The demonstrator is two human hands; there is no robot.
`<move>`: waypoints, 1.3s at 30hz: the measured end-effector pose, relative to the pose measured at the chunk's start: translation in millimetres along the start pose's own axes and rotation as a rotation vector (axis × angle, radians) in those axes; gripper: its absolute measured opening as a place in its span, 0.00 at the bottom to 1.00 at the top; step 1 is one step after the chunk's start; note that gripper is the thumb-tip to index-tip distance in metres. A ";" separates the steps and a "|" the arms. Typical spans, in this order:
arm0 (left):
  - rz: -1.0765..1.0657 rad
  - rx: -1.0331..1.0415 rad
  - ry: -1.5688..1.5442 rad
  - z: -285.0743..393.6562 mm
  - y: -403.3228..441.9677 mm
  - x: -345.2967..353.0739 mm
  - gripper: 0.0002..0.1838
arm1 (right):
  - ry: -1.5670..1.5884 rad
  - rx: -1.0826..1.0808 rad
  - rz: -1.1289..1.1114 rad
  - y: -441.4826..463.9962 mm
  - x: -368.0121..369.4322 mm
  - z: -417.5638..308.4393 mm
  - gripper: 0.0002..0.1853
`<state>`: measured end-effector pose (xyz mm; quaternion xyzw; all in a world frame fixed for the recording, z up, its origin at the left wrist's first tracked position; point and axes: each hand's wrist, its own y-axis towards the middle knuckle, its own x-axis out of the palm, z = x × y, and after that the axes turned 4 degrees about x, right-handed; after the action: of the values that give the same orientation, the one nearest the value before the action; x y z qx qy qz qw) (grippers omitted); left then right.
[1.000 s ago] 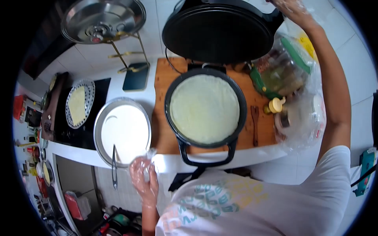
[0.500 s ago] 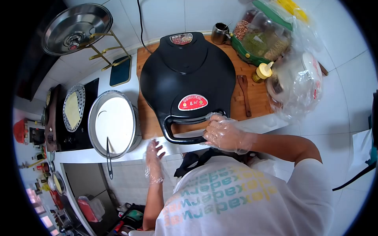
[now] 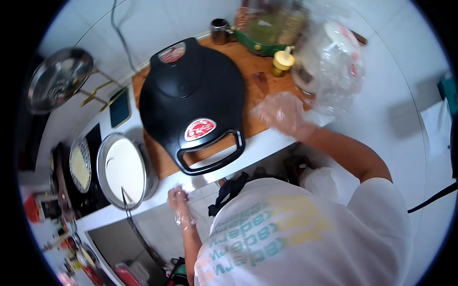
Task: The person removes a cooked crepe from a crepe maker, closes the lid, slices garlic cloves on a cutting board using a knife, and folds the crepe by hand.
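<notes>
My right hand (image 3: 284,114), in a clear plastic glove, is over the wooden spatula (image 3: 260,82) on the right of the board. It hides the spatula's handle, and motion blur hides whether the fingers grip it. My left hand (image 3: 178,200), also gloved, hangs in front of the counter edge, fingers loosely bent with nothing visible in them. Between the hands sits a black round electric griddle (image 3: 200,86), its lid down and its loop handle facing me. Left of it stands a metal pot (image 3: 149,178) of white batter (image 3: 125,167), with a ladle handle (image 3: 128,209) leaning out.
Behind my right hand are a yellow-capped bottle (image 3: 281,62), a plastic-covered white container (image 3: 334,62), a green-based spice box (image 3: 260,47) and a metal cup (image 3: 220,31). On the left, a perforated tray (image 3: 80,164) holds a flat pale sheet. A steel lid (image 3: 59,78) rests on a gold rack.
My right hand has let go of the griddle handle and moved right, over the spatula. My left hand stays near the counter edge, fingers more bent. The view has turned and shifted.
</notes>
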<state>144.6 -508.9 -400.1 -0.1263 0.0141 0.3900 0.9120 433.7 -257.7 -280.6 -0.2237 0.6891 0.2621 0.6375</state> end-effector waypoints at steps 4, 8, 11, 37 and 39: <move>0.059 -0.013 0.052 12.5 -9.2 1.5 0.16 | 0.018 0.248 0.189 -20.6 53.9 62.8 0.09; 0.189 0.042 0.194 24.7 -32.8 -7.1 0.20 | 0.188 0.096 0.358 -6.6 67.0 61.4 0.08; 0.321 0.114 0.295 39.2 -70.4 -13.2 0.22 | 0.436 0.025 0.501 12.4 61.3 63.5 0.04; 0.622 0.138 0.084 -20.5 -167.7 -309.3 0.23 | 0.584 -0.982 1.743 -72.1 -160.8 -282.8 0.38; 0.627 0.094 0.038 -23.4 -171.4 -327.9 0.23 | 0.777 -1.208 2.042 -59.3 -187.2 -326.0 0.39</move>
<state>40.8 -860.4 -344.4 -0.0805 0.0873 0.6485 0.7519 239.9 -518.5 -82.4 0.0937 0.4600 0.8278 -0.3072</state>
